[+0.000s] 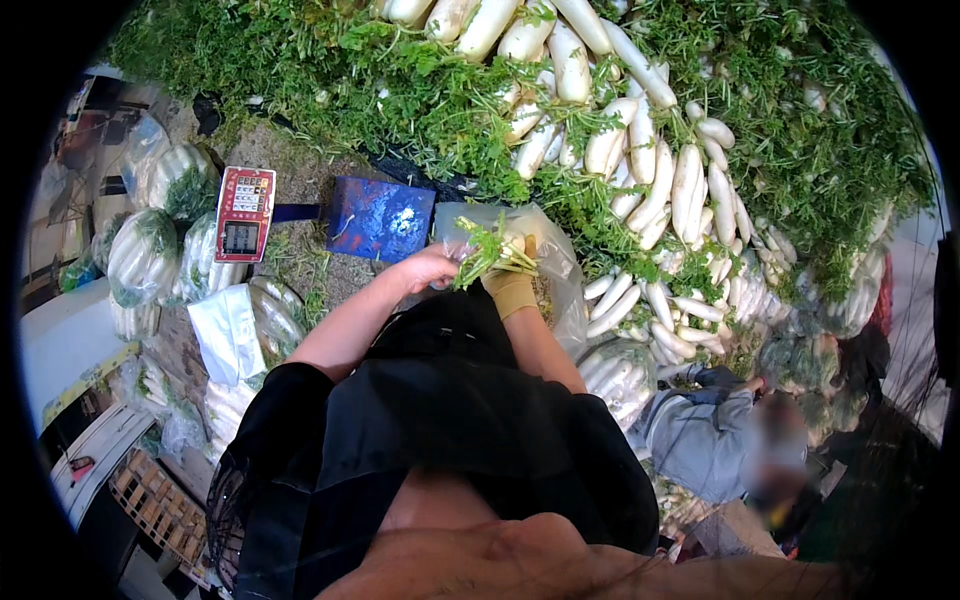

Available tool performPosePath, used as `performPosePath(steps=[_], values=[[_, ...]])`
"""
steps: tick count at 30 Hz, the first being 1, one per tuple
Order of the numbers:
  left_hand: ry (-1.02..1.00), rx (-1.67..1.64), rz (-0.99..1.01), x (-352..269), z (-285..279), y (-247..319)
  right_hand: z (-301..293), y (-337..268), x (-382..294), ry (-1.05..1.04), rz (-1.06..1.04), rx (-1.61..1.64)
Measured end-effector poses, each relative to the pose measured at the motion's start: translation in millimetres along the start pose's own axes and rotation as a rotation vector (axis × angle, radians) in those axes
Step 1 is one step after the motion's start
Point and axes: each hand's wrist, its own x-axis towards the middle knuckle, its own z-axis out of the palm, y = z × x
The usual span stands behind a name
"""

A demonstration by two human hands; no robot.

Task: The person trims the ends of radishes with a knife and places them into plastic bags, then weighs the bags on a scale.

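My right hand (511, 291), in a tan work glove, is closed around the pale stalks of a bunch of leafy radish tops (487, 253). Whether a root hangs below the stalks is hidden. Just left of the leaves is my bare left hand (431, 268), its fingers curled at the near-left side of a clear plastic bag (564, 259). I cannot tell whether they grip the bag or the leaves. The bag spreads behind and to the right of both hands. Close by on the left lies the blue metal platform (381, 217) of a scale.
The scale's red display head (245, 214) stands at left. A heap of white daikon radishes (570, 64) with greens (300, 67) fills the far side. Bagged daikon (142, 257) flank me at left and bagged daikon (621, 379) at right. A person in grey (697, 442) works at right.
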Motion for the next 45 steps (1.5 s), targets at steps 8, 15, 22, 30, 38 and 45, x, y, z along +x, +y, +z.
performPosePath(steps=[8, 15, 22, 30, 38, 45], values=[[0.95, 0.727, 0.775, -52, 7, 53, 32, -18, -45, -0.108, 0.029, 0.038], [0.181, 0.743, 0.447, -97, 78, 110, 47, -26, -92, -0.25, -0.018, -0.04], [0.352, 1.274, 0.397, -88, 100, 66, 37, -32, -84, -0.292, 0.151, 0.186], [1.019, 1.202, 0.288, -144, -103, 85, 5, -56, -77, -0.207, 0.079, -0.156], [0.697, 0.741, 0.344, 24, -1, 63, -61, -29, -50, -0.194, 0.213, -0.07], [0.045, -0.475, 0.132, 62, 42, 45, -79, -32, -64, -0.122, 0.23, 0.007]])
